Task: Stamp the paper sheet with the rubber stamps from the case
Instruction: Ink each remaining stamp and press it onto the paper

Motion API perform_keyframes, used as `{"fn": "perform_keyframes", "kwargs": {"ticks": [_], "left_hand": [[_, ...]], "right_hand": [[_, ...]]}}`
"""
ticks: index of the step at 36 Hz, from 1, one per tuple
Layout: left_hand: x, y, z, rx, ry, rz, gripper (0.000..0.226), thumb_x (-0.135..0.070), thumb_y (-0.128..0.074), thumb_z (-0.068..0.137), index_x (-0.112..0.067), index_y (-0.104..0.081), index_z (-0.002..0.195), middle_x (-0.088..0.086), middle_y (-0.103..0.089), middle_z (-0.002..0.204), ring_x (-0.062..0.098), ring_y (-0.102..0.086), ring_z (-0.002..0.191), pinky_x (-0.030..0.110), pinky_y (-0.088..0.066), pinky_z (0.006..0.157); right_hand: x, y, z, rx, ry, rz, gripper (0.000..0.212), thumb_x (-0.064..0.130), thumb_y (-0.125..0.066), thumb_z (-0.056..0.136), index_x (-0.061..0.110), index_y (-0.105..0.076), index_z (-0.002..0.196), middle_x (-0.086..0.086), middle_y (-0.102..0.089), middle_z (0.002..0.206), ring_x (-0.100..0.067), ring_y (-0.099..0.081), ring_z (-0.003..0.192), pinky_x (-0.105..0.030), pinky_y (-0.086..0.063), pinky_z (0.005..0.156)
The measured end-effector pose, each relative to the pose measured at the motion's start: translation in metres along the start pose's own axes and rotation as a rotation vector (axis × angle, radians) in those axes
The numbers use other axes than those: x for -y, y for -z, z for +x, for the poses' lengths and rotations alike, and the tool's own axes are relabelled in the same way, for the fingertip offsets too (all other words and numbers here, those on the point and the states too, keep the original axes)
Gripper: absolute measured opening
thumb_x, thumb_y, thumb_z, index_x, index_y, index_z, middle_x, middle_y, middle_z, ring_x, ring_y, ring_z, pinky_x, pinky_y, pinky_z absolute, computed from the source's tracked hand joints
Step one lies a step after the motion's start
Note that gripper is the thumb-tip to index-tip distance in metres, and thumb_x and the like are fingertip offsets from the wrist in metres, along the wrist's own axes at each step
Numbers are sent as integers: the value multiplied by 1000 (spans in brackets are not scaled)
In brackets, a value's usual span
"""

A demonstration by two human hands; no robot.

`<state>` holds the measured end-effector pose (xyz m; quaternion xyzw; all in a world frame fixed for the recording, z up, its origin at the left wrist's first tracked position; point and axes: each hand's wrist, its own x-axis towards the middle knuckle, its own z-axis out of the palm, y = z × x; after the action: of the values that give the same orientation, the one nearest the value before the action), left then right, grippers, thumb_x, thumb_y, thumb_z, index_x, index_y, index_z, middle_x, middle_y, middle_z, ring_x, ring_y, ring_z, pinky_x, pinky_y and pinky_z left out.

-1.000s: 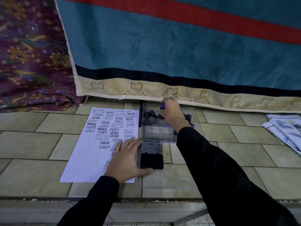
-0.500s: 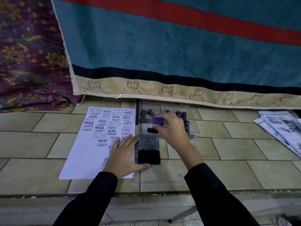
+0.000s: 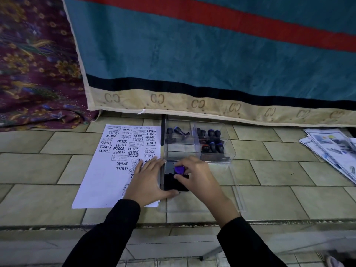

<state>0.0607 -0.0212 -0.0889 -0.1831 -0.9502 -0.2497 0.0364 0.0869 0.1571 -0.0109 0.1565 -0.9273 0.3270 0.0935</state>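
Note:
A white paper sheet (image 3: pixel 107 170) with many black stamped words lies on the tiled floor. My left hand (image 3: pixel 148 182) rests flat on its right edge, fingers spread, thumb against the open black ink pad (image 3: pixel 174 185). My right hand (image 3: pixel 196 178) grips a rubber stamp with a purple knob (image 3: pixel 179 169), held down on the ink pad. Behind the pad stands the clear plastic case (image 3: pixel 215 157) holding several dark stamps (image 3: pixel 211 143); its clear lid (image 3: pixel 238 197) lies flat under my right wrist.
A teal blanket with red stripe and beige border (image 3: pixel 212 64) hangs down to the floor right behind the case. Patterned maroon cloth (image 3: pixel 34 64) lies at the left. Printed papers (image 3: pixel 331 149) are stacked at the far right. A floor step edge (image 3: pixel 57 226) runs near me.
My right hand lifted a purple-knobbed stamp out of the case and brought it toward me, down onto the ink pad. My left hand stayed on the paper.

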Motion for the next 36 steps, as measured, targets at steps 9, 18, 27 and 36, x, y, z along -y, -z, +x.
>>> {"fn": "perform_keyframes", "kwargs": {"ticks": [9,18,27,36], "left_hand": [[1,-3,0,-9,3,10,120,-99,-40,50,-29,-30,147,-14,-29,156,4,-15,145,36,3,120],[1,-2,0,-10,13,-5,121,-99,-41,51,-28,-32,147,-14,-30,156,3,-14,145,36,3,121],[1,-2,0,-17,4,-5,121,-99,-41,51,-27,-32,148,-13,-31,156,4,-17,145,36,2,120],[-1,2,1,28,23,-79,123,-100,-40,50,-27,-30,149,-14,-28,156,1,-14,145,31,8,119]], "right_hand": [[3,-2,2,-16,-11,-2,25,13,-74,77,6,-70,100,-8,-68,97,-17,-61,81,-27,-52,80],[5,-4,-2,31,-24,-43,27,13,-75,76,8,-69,102,-8,-67,101,-20,-61,89,-29,-52,82],[7,-3,-2,12,-33,-44,24,17,-72,79,8,-68,101,-9,-66,100,-20,-62,88,-35,-53,80],[7,-3,5,5,-114,-23,23,14,-75,76,8,-70,97,-8,-67,98,-15,-59,77,-26,-53,76]]}}
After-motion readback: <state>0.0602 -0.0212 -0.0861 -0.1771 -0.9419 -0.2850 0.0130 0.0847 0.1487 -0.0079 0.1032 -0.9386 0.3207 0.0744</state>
